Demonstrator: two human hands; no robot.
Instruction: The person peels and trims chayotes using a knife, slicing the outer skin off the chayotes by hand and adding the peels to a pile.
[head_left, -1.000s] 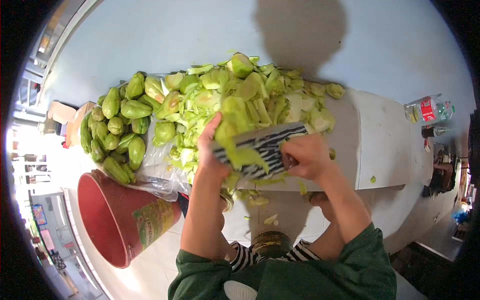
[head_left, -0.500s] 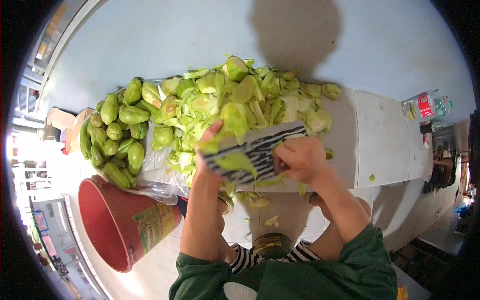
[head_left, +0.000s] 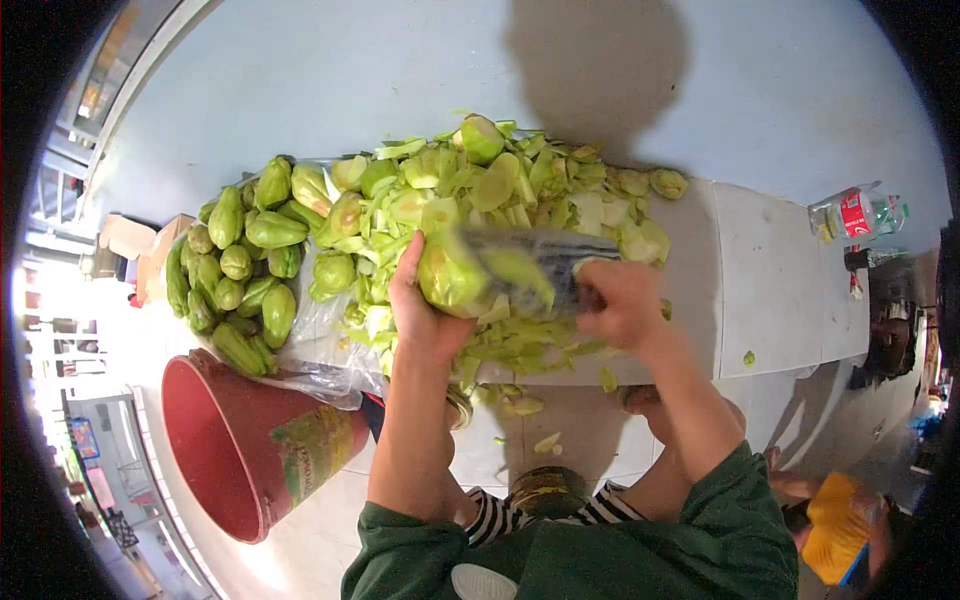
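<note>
Well, tiled ledge [head_left: 768,275] (bluish wall [head_left: 360,75] behind)

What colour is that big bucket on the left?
The bucket is red; the head view shows it.

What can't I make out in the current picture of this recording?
All in the head view:
Broad knife: blade outline smeared by motion blur.
Right hand: its closed fingers cover its palm.
Left hand: some fingers hidden by the green vegetable.
Bottle label: print too small.
</note>
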